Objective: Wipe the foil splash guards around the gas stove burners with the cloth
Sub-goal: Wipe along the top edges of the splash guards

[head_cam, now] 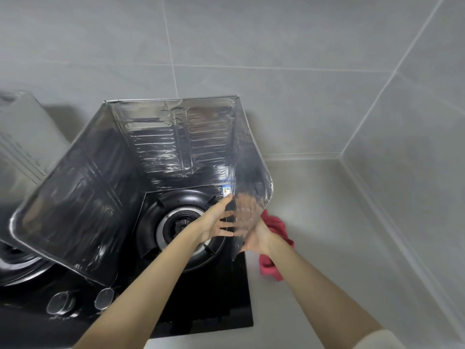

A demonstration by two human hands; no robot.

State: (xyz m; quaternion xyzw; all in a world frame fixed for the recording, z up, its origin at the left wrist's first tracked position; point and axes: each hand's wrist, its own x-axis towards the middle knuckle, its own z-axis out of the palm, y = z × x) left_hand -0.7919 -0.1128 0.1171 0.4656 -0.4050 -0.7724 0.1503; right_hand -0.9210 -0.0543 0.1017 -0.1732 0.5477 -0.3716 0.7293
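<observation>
The foil splash guard stands on the stove, bent around the right burner. Its right wall runs along the stove's right edge. The left hand is inside, with its fingers straight and spread wide, flat on that wall. The right hand is outside, at the wall's near end. The red cloth shows just behind it, over the counter beside the stove's right edge. I cannot tell if the right hand holds the cloth or the foil, because its fingers are hidden.

The job now looks like wiping this right wall. Foil is thin and bends easily. So the inside hand should push back softly while the cloth rubs the other side in slow strokes, without crushing it.

Count: 1 guard with 3 walls, 1 cloth, 2 hands, 2 burners (the left burner only partly seen), and 2 knobs near the stove's front edge.
</observation>
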